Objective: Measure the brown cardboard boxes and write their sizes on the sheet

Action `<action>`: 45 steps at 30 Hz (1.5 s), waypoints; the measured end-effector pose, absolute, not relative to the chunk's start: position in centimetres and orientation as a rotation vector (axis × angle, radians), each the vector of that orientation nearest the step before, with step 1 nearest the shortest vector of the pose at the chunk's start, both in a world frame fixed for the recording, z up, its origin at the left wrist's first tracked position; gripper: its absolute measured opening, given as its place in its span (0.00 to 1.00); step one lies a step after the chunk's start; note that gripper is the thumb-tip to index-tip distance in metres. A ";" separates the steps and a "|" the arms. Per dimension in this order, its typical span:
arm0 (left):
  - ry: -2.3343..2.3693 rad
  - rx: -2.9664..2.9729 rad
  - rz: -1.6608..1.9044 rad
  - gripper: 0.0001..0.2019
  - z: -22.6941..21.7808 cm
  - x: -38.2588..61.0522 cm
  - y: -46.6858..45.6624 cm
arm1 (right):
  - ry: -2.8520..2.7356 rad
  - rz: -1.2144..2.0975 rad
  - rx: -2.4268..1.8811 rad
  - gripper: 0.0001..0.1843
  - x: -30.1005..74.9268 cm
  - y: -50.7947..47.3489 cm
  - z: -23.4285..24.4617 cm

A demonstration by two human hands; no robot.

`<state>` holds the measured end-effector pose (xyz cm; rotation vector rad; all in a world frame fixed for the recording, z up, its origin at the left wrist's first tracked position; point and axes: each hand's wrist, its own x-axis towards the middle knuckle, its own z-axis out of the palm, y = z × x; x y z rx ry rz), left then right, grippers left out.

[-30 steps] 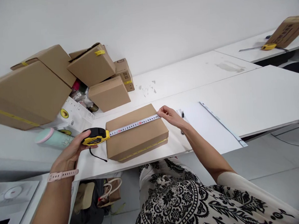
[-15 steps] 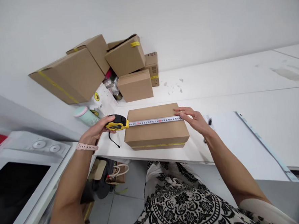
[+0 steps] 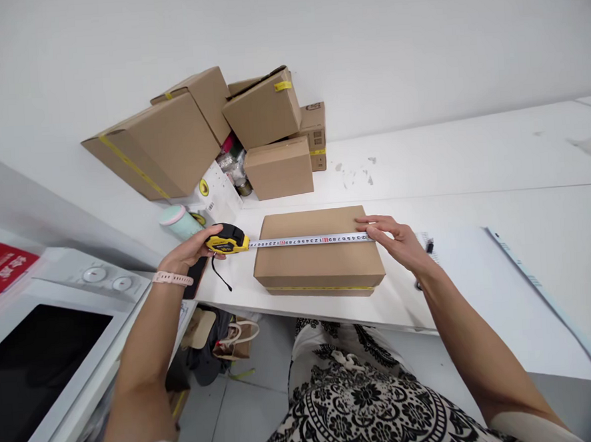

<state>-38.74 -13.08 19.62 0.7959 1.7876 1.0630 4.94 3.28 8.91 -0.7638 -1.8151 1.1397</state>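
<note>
A closed brown cardboard box (image 3: 318, 263) lies lengthwise near the table's front edge. My left hand (image 3: 197, 247) is wrapped round the yellow and black case of a tape measure (image 3: 228, 239), just off the box's left edge. From the case, the white blade (image 3: 307, 241) runs straight across the box top to its right edge. There my right hand (image 3: 394, 238) holds the blade's end under the thumb, with its other fingers resting on the box top. A black wrist strap (image 3: 221, 273) hangs from the case onto the table.
Several cardboard boxes (image 3: 171, 145) are stacked at the back left by the wall. A mint bottle (image 3: 181, 221) stands behind my left hand. A white microwave (image 3: 48, 349) is at the left. White sheets (image 3: 501, 302) and a black pen (image 3: 430, 246) lie on the right.
The tape measure's case has moved left, away from the box edge, and more blade shows between them. My right hand stays at the box's right edge. The whole view has swung slightly left.
</note>
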 end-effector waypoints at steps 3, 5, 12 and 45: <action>1.779 0.815 1.044 0.19 19.3 -39.1 -13.1 | -1.813 1.134 -0.760 0.17 4.9 3.3 8.9; 1.785 0.820 1.039 0.19 19.0 -39.4 -13.1 | -1.810 1.133 -0.758 0.17 4.9 3.3 8.9; 1.799 0.807 1.056 0.18 18.6 -39.6 -13.2 | -1.790 1.147 -0.755 0.17 4.8 3.3 8.9; 0.830 0.538 0.932 0.30 15.1 -7.5 -21.2 | -1.578 1.422 -0.986 0.12 -2.2 10.5 10.4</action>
